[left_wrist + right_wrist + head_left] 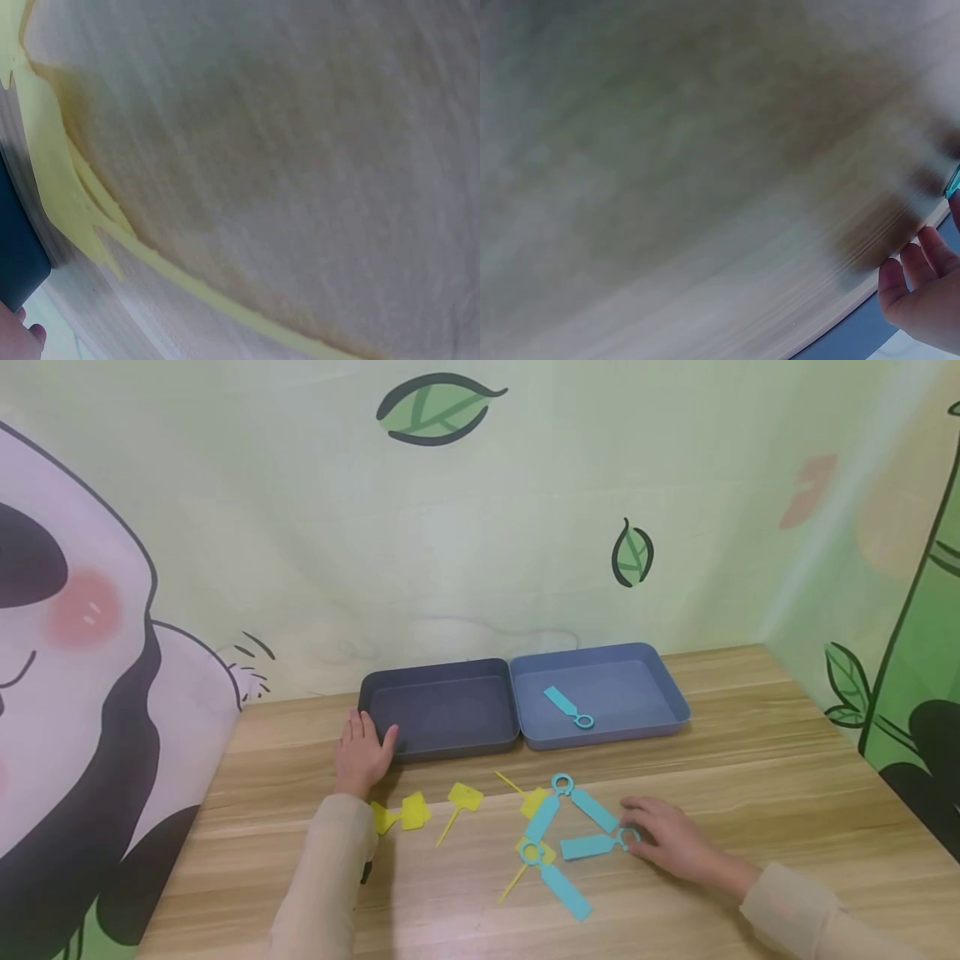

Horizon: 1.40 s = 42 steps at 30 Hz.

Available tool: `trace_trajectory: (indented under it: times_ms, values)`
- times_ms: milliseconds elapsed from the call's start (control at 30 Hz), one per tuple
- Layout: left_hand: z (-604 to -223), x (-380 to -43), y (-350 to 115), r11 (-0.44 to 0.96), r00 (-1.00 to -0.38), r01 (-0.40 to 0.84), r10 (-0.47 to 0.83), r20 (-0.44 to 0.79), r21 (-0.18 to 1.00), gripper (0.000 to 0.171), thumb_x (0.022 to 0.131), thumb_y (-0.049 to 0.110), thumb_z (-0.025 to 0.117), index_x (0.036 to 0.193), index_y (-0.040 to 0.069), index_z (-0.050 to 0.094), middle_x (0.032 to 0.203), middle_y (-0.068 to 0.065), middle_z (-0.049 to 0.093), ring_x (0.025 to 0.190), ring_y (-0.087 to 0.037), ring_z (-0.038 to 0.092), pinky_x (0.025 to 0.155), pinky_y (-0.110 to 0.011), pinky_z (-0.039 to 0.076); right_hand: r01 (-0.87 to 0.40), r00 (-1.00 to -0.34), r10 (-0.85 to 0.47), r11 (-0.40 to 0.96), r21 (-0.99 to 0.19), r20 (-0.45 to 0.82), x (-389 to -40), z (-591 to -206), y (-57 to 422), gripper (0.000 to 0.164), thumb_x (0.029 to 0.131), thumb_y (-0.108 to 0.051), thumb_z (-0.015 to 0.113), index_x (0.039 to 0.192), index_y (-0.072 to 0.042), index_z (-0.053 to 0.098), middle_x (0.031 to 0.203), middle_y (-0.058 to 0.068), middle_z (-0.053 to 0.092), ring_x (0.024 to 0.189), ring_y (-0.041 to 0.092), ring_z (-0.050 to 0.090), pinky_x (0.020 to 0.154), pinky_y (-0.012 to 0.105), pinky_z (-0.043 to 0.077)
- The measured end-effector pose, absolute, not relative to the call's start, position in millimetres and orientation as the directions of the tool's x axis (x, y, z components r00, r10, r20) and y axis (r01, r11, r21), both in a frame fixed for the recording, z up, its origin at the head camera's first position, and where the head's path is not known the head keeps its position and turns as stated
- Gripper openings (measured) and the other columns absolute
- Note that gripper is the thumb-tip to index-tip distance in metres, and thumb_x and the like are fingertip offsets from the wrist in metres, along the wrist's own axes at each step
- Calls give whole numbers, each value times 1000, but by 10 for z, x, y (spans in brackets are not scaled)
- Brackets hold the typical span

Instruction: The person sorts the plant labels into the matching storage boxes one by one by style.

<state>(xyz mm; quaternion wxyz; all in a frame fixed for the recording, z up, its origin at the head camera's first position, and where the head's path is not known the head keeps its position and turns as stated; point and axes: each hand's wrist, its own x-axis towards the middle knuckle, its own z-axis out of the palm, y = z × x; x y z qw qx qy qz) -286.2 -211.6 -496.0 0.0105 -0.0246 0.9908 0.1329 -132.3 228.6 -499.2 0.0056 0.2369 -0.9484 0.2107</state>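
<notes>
My left hand point(362, 758) rests at the front left corner of a dark tray point(442, 752), fingers straight and thumb spread along its rim. In the left wrist view, only fingertips point(21, 337) show beside the dark tray's corner point(19, 247). My right hand point(667, 839) pinches the ring end of a turquoise ring tag point(588, 847) between thumb and fingers. An edge of the turquoise tag point(952, 184) shows by a fingertip in the right wrist view. Left of this hand lie more turquoise ring tags point(566, 892), partly over yellow stemmed labels point(536, 802).
A blue tray point(630, 681) stands against the dark tray's right side, with one turquoise ring tag point(562, 700) inside. Several yellow labels point(467, 797) lie in front of the dark tray, some beside my left forearm. A printed cloth point(517, 527) hangs behind the table point(750, 760).
</notes>
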Motion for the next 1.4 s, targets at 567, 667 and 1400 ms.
trace_trajectory:
  times_ms: [567,667,1400]
  values:
    - [-4957,-2869,-2121,962,-999,-46,-43,-20,269,81,90,56,16,138,-8,9,146,-25,2,134,-39,10,106,-53,16,-391,-912,-405,801,-454,70,-1359,-4973,2267,17,75,-14,66,73,-21,50,120,21,52,111,41,46,89,56,38]
    - [-4956,-2869,-2121,963,-999,-47,-42,-22,266,81,90,56,16,138,-8,8,146,-25,2,134,-38,10,106,-53,16,-384,-912,-408,802,-457,51,-1376,-4973,2284,19,77,-14,65,69,-23,50,121,22,50,112,43,44,89,57,37]
    - [-4989,-2878,-2124,963,-999,-47,-42,-26,265,79,90,54,17,138,-8,8,146,-25,2,134,-39,10,106,-53,16,-331,-929,-368,791,-514,30,-1658,-4586,2323,12,74,-3,61,69,-13,59,67,-5,50,65,8,43,57,22,37]
